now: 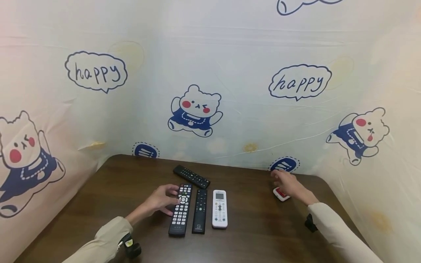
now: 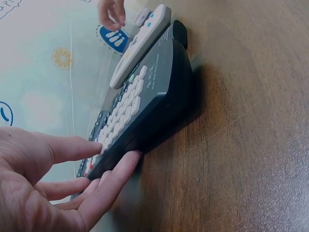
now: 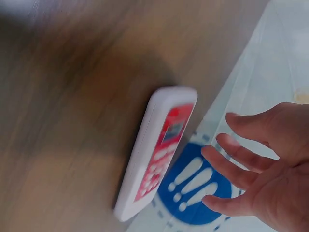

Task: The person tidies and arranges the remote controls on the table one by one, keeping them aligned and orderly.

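At the left of the row, my left hand (image 1: 160, 199) grips a black remote control (image 1: 178, 219) with white buttons. In the left wrist view its thumb lies on the button face while other fingers (image 2: 108, 193) hold the side and lower edge. My right hand (image 1: 291, 184) hovers over a small white remote control with a red face (image 1: 281, 196) at the table's far right. The right wrist view shows that hand's fingers (image 3: 231, 166) spread and loosely bent, apart from the red-faced remote (image 3: 157, 154), with nothing held.
Beside the gripped remote lie a slim black remote (image 1: 199, 215) and a white remote with a small screen (image 1: 219, 212). Another black remote (image 1: 192, 176) lies slanted behind them. A printed curtain (image 1: 230, 146) hangs along the back and sides of the brown table (image 1: 250, 219).
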